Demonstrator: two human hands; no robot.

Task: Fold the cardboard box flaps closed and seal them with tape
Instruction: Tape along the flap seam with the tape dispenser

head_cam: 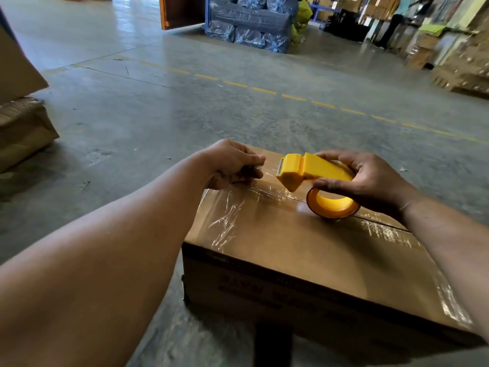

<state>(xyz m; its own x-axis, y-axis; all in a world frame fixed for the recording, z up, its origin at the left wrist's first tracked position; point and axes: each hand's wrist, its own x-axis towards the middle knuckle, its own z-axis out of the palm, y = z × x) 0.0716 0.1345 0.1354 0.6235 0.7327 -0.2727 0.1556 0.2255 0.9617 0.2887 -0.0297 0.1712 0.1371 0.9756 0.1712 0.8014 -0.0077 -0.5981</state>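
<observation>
- Cardboard box point(304, 250) sits on the concrete floor point(185, 107), its flaps folded shut, with wrinkled clear tape point(227, 215) along the top seam.
- Right hand point(370, 178) grips a yellow tape dispenser point(312, 173) above the box's far end.
- Left hand point(232, 162), just beside the dispenser's blade, pinches the pulled-out tape end.

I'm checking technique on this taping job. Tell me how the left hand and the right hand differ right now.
The left hand pinches the free end of the clear tape between its fingertips; the right hand wraps around the yellow tape dispenser. The left hand sits near the far left corner of the cardboard box; the right hand is over the middle seam. The left hand is curled tight; the right hand's fingers are spread wider. Both are above the box's closed top.
</observation>
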